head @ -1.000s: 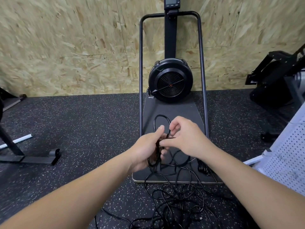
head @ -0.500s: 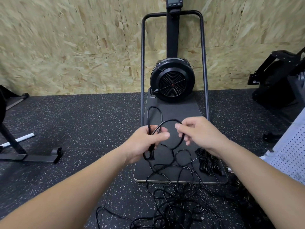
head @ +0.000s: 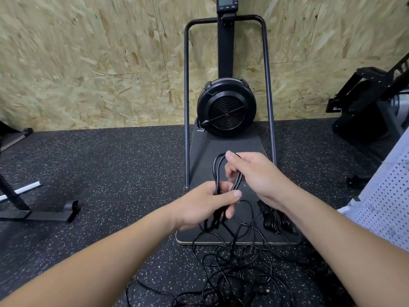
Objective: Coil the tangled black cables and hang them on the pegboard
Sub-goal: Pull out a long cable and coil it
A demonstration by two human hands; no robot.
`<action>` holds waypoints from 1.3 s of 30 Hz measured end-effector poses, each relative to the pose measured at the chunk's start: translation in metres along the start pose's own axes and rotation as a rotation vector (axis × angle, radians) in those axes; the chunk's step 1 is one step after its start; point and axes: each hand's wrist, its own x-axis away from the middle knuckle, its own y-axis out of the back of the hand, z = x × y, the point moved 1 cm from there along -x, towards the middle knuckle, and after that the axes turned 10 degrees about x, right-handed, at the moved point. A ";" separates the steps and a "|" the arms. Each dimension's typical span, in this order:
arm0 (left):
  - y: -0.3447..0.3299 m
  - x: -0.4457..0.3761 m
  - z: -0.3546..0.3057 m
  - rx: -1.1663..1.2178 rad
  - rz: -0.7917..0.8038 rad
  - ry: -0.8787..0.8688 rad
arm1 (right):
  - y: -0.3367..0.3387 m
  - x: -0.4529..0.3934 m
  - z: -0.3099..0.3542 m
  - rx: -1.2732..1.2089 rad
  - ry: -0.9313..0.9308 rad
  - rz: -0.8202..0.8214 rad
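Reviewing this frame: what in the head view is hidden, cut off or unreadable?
- Pegboard: cut by the right edge; no hooks visible.
- Tangled cables: run off the bottom edge; count unclear.
- Coil: lower part hidden inside the left hand; top covered by the right hand.
- Monitor: cropped at top, unreadable.

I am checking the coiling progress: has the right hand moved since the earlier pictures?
Yes. The right hand has moved up and away from the person, farther onto the machine's platform, lifting a cable loop above the left hand.
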 end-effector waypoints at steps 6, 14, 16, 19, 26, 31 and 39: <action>-0.001 0.003 0.004 0.404 0.101 0.056 | -0.006 -0.009 0.003 -0.498 -0.062 -0.177; -0.007 0.002 0.002 0.335 0.062 0.024 | -0.005 -0.002 0.011 -0.626 -0.032 -0.133; -0.009 0.003 0.000 0.330 0.063 0.021 | -0.004 -0.002 0.011 -0.556 -0.018 -0.130; -0.013 0.003 -0.002 0.323 0.111 0.008 | -0.004 0.000 0.012 -0.489 0.003 -0.113; 0.009 -0.009 -0.005 0.418 -0.140 -0.136 | -0.020 0.000 -0.019 -0.428 -0.182 0.117; 0.032 -0.015 -0.006 0.479 -0.227 -0.196 | -0.035 0.008 -0.031 -0.016 -0.152 0.386; 0.073 -0.022 0.010 0.346 -0.532 -0.208 | -0.025 0.012 -0.017 0.104 -0.138 0.477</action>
